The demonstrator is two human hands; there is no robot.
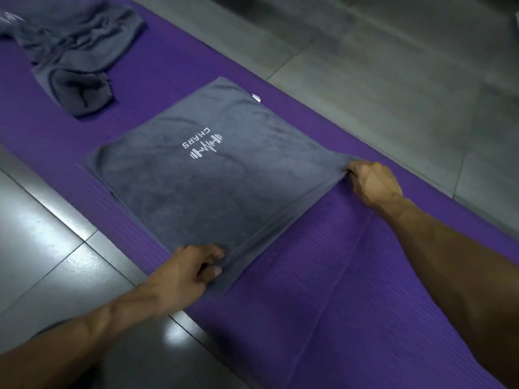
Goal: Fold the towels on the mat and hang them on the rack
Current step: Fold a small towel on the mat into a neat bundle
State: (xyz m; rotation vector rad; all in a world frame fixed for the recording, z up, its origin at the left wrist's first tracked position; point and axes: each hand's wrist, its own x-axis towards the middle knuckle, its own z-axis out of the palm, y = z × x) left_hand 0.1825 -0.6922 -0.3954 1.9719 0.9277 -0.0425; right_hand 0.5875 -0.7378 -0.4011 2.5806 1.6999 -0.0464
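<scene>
The left hand (182,272) and the right hand (372,183) each pinched a near corner of the grey towel (202,175), which lay flat on the purple mat (323,276). Farther away on the mat lay a crumpled towel (70,51), well apart. Grey floor tiles (379,66) surrounded the mat.

Two bare forearms showing, both entering from bottom edge. No sleeves showing on either; nothing being worn down to frame edge. Left hand (185,272) wearing no glove, ring or watch. Right hand (375,184) likewise wearing no glove, ring or band. Wrists showing no strap or bracelet. Veins and tendons standing out along both forearms and across backs of hands. Left thumbnail showing, short. Forearms looking lean, muscled. Slight motion blur softening left forearm near bottom edge.
</scene>
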